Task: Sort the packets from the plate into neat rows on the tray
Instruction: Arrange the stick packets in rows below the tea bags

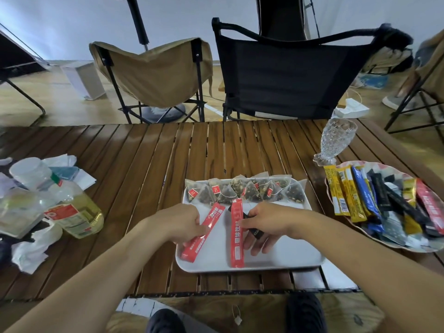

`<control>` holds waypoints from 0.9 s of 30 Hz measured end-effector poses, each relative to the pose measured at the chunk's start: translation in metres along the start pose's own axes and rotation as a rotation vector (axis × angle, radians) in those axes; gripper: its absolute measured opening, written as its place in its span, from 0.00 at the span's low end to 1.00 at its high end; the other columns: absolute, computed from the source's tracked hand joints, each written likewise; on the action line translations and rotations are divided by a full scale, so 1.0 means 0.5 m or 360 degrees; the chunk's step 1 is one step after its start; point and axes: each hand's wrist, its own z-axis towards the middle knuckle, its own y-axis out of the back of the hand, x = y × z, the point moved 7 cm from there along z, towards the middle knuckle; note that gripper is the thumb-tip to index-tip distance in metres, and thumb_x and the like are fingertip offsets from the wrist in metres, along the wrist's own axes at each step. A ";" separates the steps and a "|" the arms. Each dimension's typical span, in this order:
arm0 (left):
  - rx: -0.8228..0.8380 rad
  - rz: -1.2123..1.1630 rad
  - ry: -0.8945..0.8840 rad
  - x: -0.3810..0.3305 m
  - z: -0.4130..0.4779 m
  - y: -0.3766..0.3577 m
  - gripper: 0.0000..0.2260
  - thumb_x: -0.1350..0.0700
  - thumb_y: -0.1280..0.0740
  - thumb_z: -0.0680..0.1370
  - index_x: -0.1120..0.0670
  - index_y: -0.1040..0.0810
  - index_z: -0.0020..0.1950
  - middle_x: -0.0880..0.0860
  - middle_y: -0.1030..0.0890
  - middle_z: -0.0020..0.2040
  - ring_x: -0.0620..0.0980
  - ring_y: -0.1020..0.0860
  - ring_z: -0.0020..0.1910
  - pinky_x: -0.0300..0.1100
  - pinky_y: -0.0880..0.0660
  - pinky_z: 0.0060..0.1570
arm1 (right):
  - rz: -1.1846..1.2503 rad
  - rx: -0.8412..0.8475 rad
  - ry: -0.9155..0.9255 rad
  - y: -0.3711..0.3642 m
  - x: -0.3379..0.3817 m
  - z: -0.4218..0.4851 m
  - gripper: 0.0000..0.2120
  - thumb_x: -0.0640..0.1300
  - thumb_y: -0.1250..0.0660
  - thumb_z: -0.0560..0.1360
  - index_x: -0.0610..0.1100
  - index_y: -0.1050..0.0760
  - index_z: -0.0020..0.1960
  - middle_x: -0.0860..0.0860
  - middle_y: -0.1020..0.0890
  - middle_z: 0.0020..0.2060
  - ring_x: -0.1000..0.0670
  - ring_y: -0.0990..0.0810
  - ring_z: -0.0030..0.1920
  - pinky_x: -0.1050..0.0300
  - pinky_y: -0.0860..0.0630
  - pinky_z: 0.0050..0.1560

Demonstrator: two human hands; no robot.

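My left hand is curled round the near half of a red packet that lies slanted on the white tray. My right hand pinches a second red packet just beside the first, with a black packet under its fingers. Tea bags line the tray's far edge. To the right, the plate holds mixed packets, and a glass stands behind it.
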 end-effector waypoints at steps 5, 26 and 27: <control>0.0221 -0.0060 -0.0144 0.004 -0.014 -0.003 0.12 0.43 0.35 0.84 0.49 0.21 0.47 0.45 0.13 0.44 0.43 0.18 0.36 0.37 0.23 0.39 | 0.0144 0.0107 -0.0040 -0.032 0.014 -0.007 0.16 0.46 0.40 0.85 0.36 0.20 0.59 0.41 0.12 0.47 0.44 0.12 0.40 0.56 0.17 0.37; 0.0320 -0.0203 0.0050 0.068 -0.045 0.020 0.18 0.44 0.37 0.86 0.57 0.17 0.55 0.53 0.15 0.40 0.47 0.27 0.31 0.37 0.32 0.29 | 0.0168 0.0207 0.0011 -0.031 0.037 -0.023 0.15 0.46 0.37 0.85 0.36 0.21 0.61 0.40 0.13 0.46 0.42 0.12 0.44 0.50 0.15 0.45; 0.0267 -0.0163 0.0061 0.065 -0.032 0.015 0.19 0.44 0.38 0.86 0.58 0.16 0.55 0.56 0.13 0.43 0.49 0.25 0.32 0.38 0.30 0.30 | 0.0173 0.0211 0.0016 -0.034 0.039 -0.024 0.15 0.47 0.37 0.85 0.36 0.21 0.61 0.41 0.13 0.45 0.42 0.12 0.44 0.50 0.15 0.44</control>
